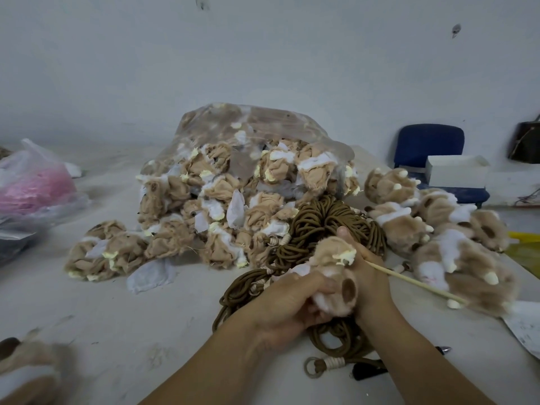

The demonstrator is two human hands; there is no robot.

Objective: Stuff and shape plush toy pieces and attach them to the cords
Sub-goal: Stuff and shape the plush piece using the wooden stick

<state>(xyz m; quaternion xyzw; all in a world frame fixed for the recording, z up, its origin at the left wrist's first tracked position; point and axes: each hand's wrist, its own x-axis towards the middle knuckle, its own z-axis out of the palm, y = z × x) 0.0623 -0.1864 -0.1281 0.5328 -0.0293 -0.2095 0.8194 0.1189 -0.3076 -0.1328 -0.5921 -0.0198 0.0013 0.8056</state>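
Head cam, only one view here. Both hands are busy in the lower middle of the frame with one tan-and-white plush piece [336, 273]. The left hand [292, 302] has its fingers curled round the lower left side of it. The right hand [372, 277] is pressed against its right side and also grips a thin wooden stick [420, 283], which slants off toward the lower right. So neither hand is spread wide.

The piece sits right over a tangled bundle of brown cords [327, 226] that spreads across the table [117, 317], from centre frame down under the wrists. One cord end with a metal ring [314, 367] lies at the bottom, just below the forearms.

Behind the cords, dead centre, is a big clear plastic bag [233, 133] crammed with limp unstuffed pieces, and a few loose ones [108, 252] have spilled out at its lower left. On the right side there's a heap of puffy stuffed paws [438, 229] – the stick's far end touches that heap.

Other stuff: a bag with pink contents [32, 185] at the left edge, and a blue chair [429, 144] and white box [455, 171] at upper right.
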